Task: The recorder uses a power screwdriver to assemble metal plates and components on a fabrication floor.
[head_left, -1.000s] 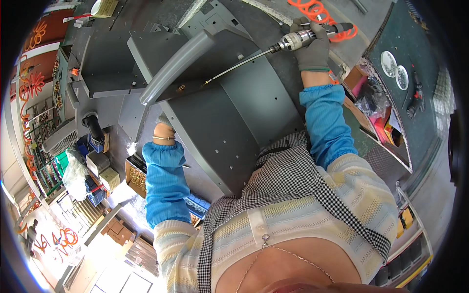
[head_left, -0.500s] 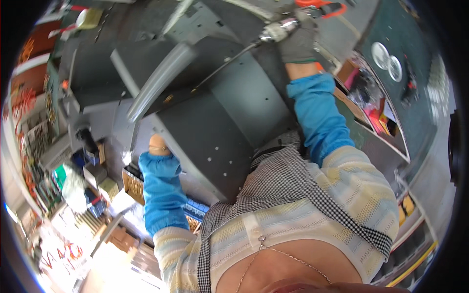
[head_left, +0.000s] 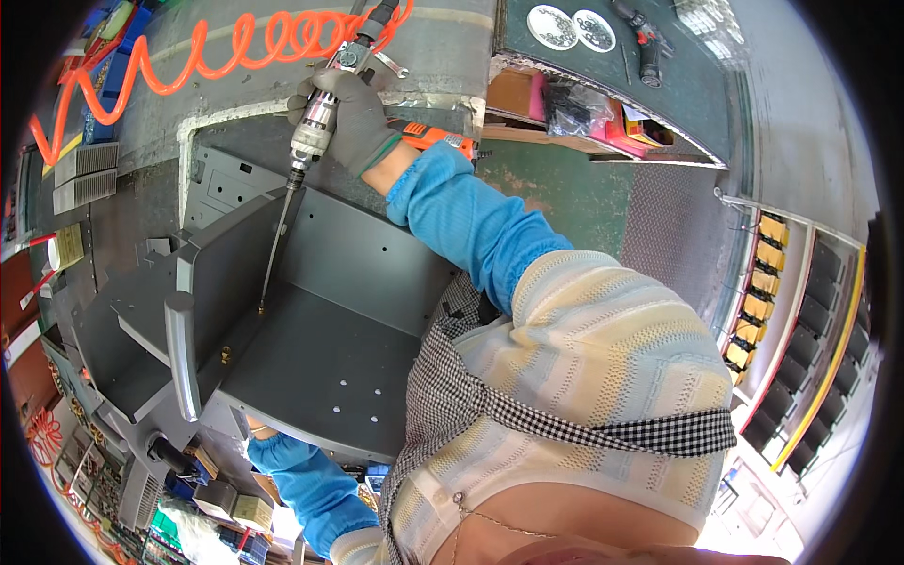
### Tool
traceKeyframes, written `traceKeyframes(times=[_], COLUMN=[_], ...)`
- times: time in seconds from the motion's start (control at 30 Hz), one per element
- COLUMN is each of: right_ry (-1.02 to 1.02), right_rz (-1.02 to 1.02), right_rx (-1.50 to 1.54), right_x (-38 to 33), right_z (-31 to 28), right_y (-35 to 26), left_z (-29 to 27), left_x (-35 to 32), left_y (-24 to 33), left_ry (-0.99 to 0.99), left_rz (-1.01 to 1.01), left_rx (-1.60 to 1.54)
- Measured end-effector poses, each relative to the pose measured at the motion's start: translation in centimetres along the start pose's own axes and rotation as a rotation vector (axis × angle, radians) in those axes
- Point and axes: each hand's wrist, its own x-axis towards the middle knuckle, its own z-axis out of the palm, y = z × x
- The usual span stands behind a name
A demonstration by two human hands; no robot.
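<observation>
My right hand (head_left: 363, 118), in a grey glove with a blue sleeve, grips a silver air screwdriver (head_left: 315, 122) fed by an orange coiled hose (head_left: 235, 47). Its long thin bit runs down-left, and the bit tip (head_left: 262, 309) rests in the inner corner of a grey sheet-metal housing (head_left: 348, 358). A brass screw (head_left: 225, 355) sits on the housing floor beside a rounded grey bar (head_left: 184, 353). My left forearm (head_left: 301, 476), also in a blue sleeve, reaches up under the housing's near edge. The left hand itself is hidden behind the metal.
An orange-handled tool (head_left: 433, 139) lies behind my right wrist. A green bench at the top right carries two white dishes (head_left: 556, 24) of small parts and a black power tool (head_left: 650, 47). Parts bins (head_left: 231, 504) crowd the lower left; yellow and black crates (head_left: 772, 245) line the right.
The view has swung round. My right hand has brought the screwdriver from near-level to steeply downward, its bit now in the housing's inner corner. My left hand has slipped out of sight under the housing.
</observation>
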Motion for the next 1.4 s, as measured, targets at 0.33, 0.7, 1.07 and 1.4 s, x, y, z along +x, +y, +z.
traceKeyframes(times=[0.33,0.7,1.07,1.4], right_ry=[-0.327,-0.14,-0.12,-0.237], right_rz=[0.205,-0.092,-0.098,0.029], right_rx=[0.035,-0.187,-0.113,-0.104], right_x=[0.4,-1.1,-0.7,-1.3], right_z=[-1.3,1.3,0.6,0.4], right_y=[-0.2,0.8,1.4,0.5], left_z=[-1.5,-1.8,-1.8,-1.7], left_x=[0.1,2.0,2.1,2.7], left_y=[0.8,2.6,3.0,3.6], left_ry=[0.005,0.029,-0.056,-0.12], left_rz=[-0.178,-0.553,-0.586,-0.609], left_rx=[0.035,0.007,0.034,0.062])
